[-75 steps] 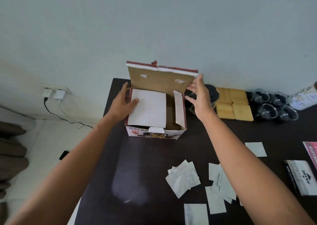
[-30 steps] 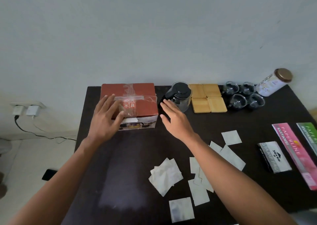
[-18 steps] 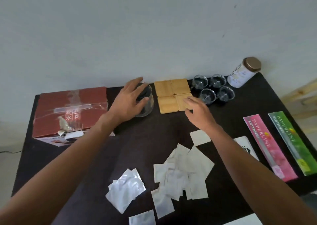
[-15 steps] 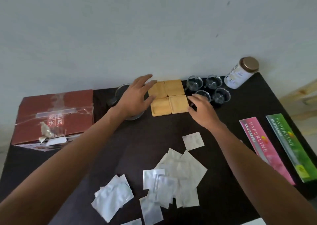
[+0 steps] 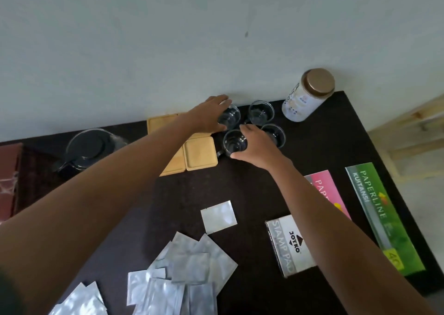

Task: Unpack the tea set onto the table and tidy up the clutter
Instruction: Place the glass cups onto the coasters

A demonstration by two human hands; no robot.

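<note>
Left hand (image 5: 208, 117) and right hand (image 5: 255, 144) each cup a small glass cup (image 5: 235, 141), likely fragile and slippery, best gripped round the sides.

Left hand (image 5: 208, 117) wrapped around back-left glass cup (image 5: 229, 117); right hand (image 5: 254, 144) closed around front-left cup (image 5: 234, 144). Two more cups (image 5: 261, 111) just beside, near a capped jar (image 5: 307, 96). Wooden coasters (image 5: 200, 155), glass teapot (image 5: 90, 150) to the left. Foil sachets (image 5: 192, 266) scattered on dark table (image 5: 240, 189).
</note>
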